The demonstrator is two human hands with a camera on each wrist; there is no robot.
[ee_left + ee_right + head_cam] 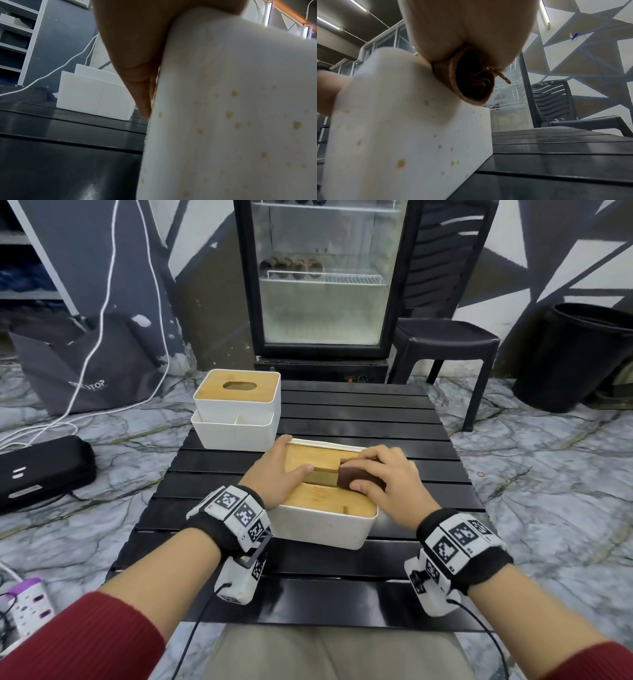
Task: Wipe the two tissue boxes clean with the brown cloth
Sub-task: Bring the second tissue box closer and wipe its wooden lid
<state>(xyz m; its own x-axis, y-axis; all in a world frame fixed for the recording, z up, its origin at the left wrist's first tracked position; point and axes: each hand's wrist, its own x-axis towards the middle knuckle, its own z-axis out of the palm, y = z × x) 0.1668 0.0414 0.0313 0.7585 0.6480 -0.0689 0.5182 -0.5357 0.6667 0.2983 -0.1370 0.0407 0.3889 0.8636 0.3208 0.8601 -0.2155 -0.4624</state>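
Brown cloth (359,478), folded into a thick wad, is gripped by the right hand (390,477), with the fingers curled over its top and the thumb tucked against its near side; in the right wrist view the rolled end of the cloth (471,83) is seen pressed between palm and lid edge. It is held on the bamboo lid (325,498) of the near box (325,525), just right of the slot in the lid's middle. The left hand (277,474) is laid over the left end of the same lid, with the thumb stretched toward the slot and the fingers bent down over the far left corner; in the left wrist view the fingers (142,94) are seen lying against the white side wall (240,108). That wall is dotted with small yellowish spots, also visible in the right wrist view (402,148). The near box is set on a black slatted desk (394,419), about in its middle. The far box (236,392), white with a bamboo lid and an oval slot, is placed at the desk's far left corner, apart from the near box, with an open white tray (236,429) joined to its front. Beyond the desk a glass-door fridge (322,285), a black stool (445,337) and a black bin (582,354) are seen on the marble-patterned floor (548,474).
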